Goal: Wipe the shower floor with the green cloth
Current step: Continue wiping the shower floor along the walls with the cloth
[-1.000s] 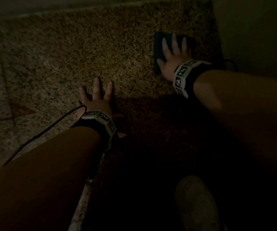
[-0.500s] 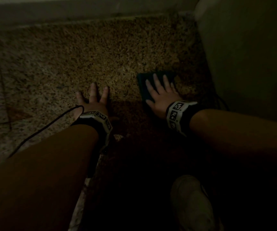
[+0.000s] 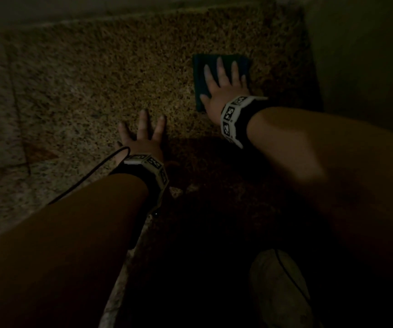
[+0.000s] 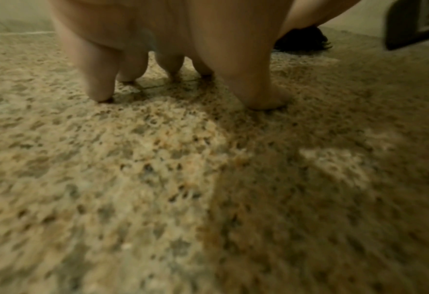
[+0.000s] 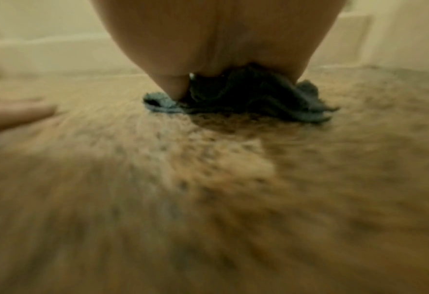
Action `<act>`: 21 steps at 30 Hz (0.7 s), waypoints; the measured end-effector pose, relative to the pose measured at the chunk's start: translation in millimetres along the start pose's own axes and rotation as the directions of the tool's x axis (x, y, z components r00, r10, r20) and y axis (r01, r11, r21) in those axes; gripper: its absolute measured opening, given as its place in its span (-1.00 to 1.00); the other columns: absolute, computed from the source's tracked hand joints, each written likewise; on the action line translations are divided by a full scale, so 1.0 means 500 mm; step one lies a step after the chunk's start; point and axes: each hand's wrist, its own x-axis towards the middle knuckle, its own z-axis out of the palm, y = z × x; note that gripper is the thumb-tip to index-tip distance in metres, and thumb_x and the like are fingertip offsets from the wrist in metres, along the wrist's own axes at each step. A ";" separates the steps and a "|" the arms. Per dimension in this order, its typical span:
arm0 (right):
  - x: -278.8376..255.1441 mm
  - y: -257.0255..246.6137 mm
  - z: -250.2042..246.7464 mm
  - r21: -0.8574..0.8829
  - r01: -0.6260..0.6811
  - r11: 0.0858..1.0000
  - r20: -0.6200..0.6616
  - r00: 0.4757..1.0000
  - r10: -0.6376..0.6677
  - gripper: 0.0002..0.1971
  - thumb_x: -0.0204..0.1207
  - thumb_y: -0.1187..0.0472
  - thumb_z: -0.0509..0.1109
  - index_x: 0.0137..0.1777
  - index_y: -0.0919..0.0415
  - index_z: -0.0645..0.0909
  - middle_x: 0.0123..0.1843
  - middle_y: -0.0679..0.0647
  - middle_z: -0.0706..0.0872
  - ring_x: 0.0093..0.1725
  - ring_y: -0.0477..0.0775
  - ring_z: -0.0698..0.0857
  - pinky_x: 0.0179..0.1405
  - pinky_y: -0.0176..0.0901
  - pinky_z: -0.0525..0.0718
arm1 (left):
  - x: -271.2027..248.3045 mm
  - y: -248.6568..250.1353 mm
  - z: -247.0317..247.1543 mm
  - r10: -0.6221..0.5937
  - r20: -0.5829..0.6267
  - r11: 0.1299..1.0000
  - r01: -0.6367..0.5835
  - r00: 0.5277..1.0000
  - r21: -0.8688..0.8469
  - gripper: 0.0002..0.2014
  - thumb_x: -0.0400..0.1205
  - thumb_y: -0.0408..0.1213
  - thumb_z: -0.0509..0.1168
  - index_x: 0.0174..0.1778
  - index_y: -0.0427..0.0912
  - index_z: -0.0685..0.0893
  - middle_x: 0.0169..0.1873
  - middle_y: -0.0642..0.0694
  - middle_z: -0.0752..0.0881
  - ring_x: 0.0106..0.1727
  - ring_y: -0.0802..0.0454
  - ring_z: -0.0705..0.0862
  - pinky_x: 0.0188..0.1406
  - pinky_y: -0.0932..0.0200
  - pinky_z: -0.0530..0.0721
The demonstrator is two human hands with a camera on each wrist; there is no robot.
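Observation:
The dark green cloth (image 3: pixel 199 74) lies flat on the speckled granite shower floor (image 3: pixel 96 74), near the right wall. My right hand (image 3: pixel 224 79) presses on it with straight, spread fingers; in the right wrist view the cloth (image 5: pixel 306 107) bunches under the palm. My left hand (image 3: pixel 143 133) rests flat on the bare floor, down and left of the cloth, fingers spread. In the left wrist view its fingertips (image 4: pixel 100 93) touch the stone (image 4: pixel 158 179) and hold nothing.
A plain wall (image 3: pixel 366 55) rises close on the right of the cloth, and a low kerb (image 3: pixel 72 10) runs along the far edge. A pale shoe (image 3: pixel 278 287) stands in the dark foreground. A black cable (image 3: pixel 84 181) trails from the left wrist.
The right hand pulled the cloth toward me, then pushed it away again toward the far right corner. The left hand stayed planted on the floor.

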 end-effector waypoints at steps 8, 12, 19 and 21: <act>-0.120 -0.020 0.069 -0.104 0.097 0.990 0.148 0.986 -0.081 -0.36 0.72 -0.14 -0.16 0.64 -0.03 -0.43 0.65 0.05 -0.48 0.63 0.28 -0.38 0.62 0.17 -0.27 | -0.016 -0.044 -0.024 0.111 -0.005 0.990 -0.110 0.994 0.083 -0.14 0.60 0.26 0.12 0.61 0.21 -0.35 0.60 0.06 -0.41 0.64 -0.27 -0.25 0.53 -0.27 0.21; -0.147 -0.053 0.085 -0.088 0.048 0.995 0.185 0.982 -0.031 -0.36 0.72 -0.12 -0.15 0.63 -0.04 -0.44 0.64 0.04 -0.50 0.63 0.27 -0.40 0.63 0.16 -0.26 | -0.014 -0.119 -0.003 0.097 -0.112 0.978 -0.074 0.989 0.193 -0.07 0.57 0.36 0.07 0.61 0.11 -0.40 0.59 0.02 -0.44 0.63 -0.16 -0.35 0.62 -0.22 -0.13; -0.105 -0.094 0.059 -0.056 -0.040 0.998 0.115 0.992 0.046 -0.37 0.72 -0.12 -0.15 0.65 -0.04 -0.38 0.67 0.05 -0.43 0.64 0.28 -0.33 0.61 0.21 -0.21 | 0.014 -0.168 0.019 0.000 -0.078 1.000 0.003 0.997 0.029 0.05 0.45 0.47 0.07 0.57 0.10 -0.49 0.57 0.02 -0.49 0.65 -0.20 -0.27 0.57 -0.23 0.11; -0.058 -0.114 0.038 -0.042 -0.033 0.999 0.047 0.998 0.035 -0.37 0.72 -0.13 -0.13 0.66 -0.03 -0.34 0.68 0.06 -0.37 0.65 0.31 -0.29 0.61 0.23 -0.17 | 0.017 -0.169 0.016 0.007 -0.059 1.000 -0.007 0.998 0.006 0.05 0.46 0.44 0.11 0.57 0.11 -0.49 0.56 0.03 -0.51 0.64 -0.21 -0.30 0.56 -0.23 0.09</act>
